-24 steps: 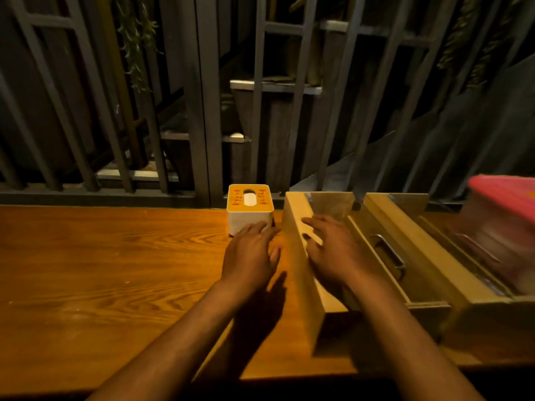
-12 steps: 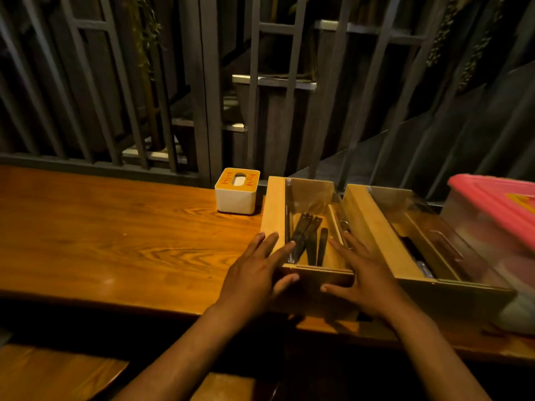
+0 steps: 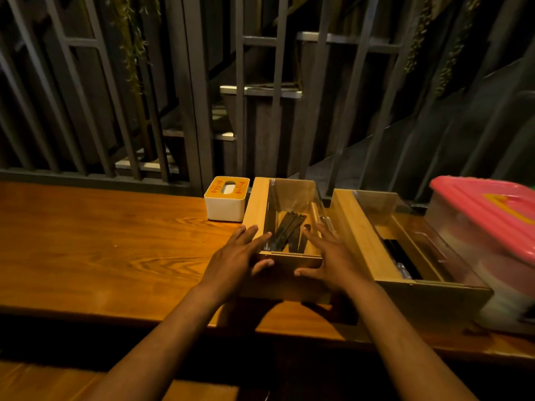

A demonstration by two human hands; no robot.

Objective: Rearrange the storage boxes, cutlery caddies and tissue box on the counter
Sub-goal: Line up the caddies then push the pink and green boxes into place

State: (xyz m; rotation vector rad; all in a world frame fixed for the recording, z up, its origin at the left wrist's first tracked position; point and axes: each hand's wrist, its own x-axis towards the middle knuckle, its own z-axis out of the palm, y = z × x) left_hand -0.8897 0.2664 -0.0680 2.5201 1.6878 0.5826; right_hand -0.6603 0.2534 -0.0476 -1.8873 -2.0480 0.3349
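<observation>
A wooden cutlery caddy (image 3: 256,205) with a clear lid and dark cutlery (image 3: 289,231) inside sits on the wooden counter (image 3: 101,244). My left hand (image 3: 231,261) lies against its near left corner and my right hand (image 3: 333,259) against its near right corner. Fingers run along the sides and both thumbs press on the front face. A white tissue box (image 3: 224,209) with an orange top stands just left of the caddy's far end. A second wooden caddy (image 3: 356,230) lies to the right, and a clear storage box with a pink lid (image 3: 486,206) stands beyond it.
A dark metal railing (image 3: 191,111) runs along the counter's far edge, close behind the tissue box and caddies. The counter's near edge (image 3: 144,322) drops off just below my wrists. Wide bare counter extends to the left.
The left caddy went from tilted on its side to lying flat with its lid up. My hands moved from its side wall to its near corners. The view pulled back.
</observation>
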